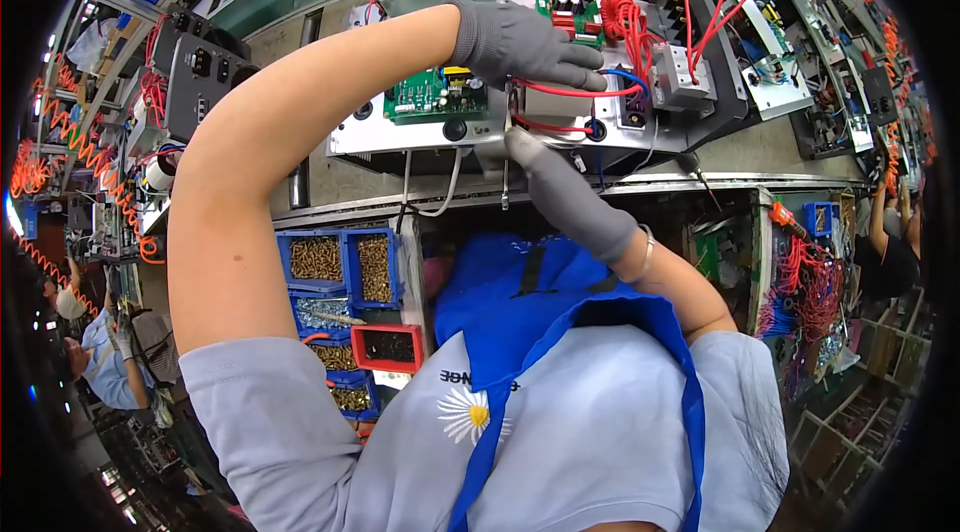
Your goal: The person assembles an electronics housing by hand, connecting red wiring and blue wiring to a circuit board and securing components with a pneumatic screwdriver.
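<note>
My left hand (535, 44), in a grey glove, reaches over a metal chassis (375, 137) with fingers stretched out and flat. Its fingertips lie by a red wire (560, 89) above a pale block-shaped part (555, 110); the thumb is hidden. My right hand (565, 192), gloved with pale fingertips, is closed at the chassis's near edge. A thin, upright rod-like thing (505, 187) shows beside its fingertips, but what the fingers pinch is unclear. Left of my hands is a green circuit board (425, 97). Coiled red wire (625, 22) and a blue wire (625, 77) are to the right.
Blue bins (375, 267) of brass-coloured fasteners and a red bin (388, 344) of small dark parts stand at the near left. A black-tipped tool (695, 167) lies at the bench edge. Red wire bundles (805, 282) hang at right. Other people work at both sides.
</note>
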A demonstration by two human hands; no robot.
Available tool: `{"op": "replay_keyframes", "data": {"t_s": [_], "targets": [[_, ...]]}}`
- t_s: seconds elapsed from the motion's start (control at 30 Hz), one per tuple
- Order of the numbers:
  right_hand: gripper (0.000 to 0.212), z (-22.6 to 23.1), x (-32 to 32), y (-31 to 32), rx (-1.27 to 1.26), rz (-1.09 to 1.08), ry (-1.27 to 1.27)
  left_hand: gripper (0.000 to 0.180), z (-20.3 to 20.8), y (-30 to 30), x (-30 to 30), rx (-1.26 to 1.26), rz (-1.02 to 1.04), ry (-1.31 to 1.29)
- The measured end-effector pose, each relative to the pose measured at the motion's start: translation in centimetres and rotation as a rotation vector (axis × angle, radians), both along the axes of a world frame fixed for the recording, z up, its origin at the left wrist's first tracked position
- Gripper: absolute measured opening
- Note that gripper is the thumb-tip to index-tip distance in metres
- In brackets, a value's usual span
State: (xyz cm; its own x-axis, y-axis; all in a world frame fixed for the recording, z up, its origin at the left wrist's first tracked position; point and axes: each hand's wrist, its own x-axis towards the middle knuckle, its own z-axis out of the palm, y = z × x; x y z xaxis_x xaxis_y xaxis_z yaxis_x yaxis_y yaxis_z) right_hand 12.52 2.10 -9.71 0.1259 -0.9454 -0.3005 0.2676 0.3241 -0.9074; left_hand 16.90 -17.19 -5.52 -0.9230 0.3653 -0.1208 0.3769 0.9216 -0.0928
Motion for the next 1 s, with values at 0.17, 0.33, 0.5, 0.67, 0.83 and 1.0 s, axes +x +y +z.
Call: {"op": "replay_keyframes", "data": {"t_s": [0.17, 0.33, 0.5, 0.67, 0.83, 1.0], "targets": [[0.049, 3.6, -1.2, 0.8, -0.246, 0.008, -0.148, 0.103, -0.1, -0.4, 0.0, 0.056, -0.007, -0.031], [0.047, -1.0, -0.4, 0.6, 0.042, 0.036, -0.068, 0.107, -0.6, -0.7, 0.0, 0.007, -0.02, 0.016], [0.044, 0.9, -0.6, 0.3, -0.158, 0.042, 0.035, 0.118, -0.7, -0.7, 0.3, -0.005, -0.041, 0.049], [0.071, 0.4, -0.5, -0.2, -0.148, 0.012, 0.019, 0.123, 0.8, -0.6, 0.6, -0.012, 0.028, -0.055], [0.078, -3.5, -0.3, 0.3, 0.135, -0.071, 0.005, 0.125, 1.2, 0.5, 0.9, -0.038, 0.022, -0.068], [0.075, -4.3, -1.0, 0.7, -0.016, -0.064, 0.052, 0.114, 1.5, 0.4, 1.0, -0.018, -0.017, -0.068]]}}
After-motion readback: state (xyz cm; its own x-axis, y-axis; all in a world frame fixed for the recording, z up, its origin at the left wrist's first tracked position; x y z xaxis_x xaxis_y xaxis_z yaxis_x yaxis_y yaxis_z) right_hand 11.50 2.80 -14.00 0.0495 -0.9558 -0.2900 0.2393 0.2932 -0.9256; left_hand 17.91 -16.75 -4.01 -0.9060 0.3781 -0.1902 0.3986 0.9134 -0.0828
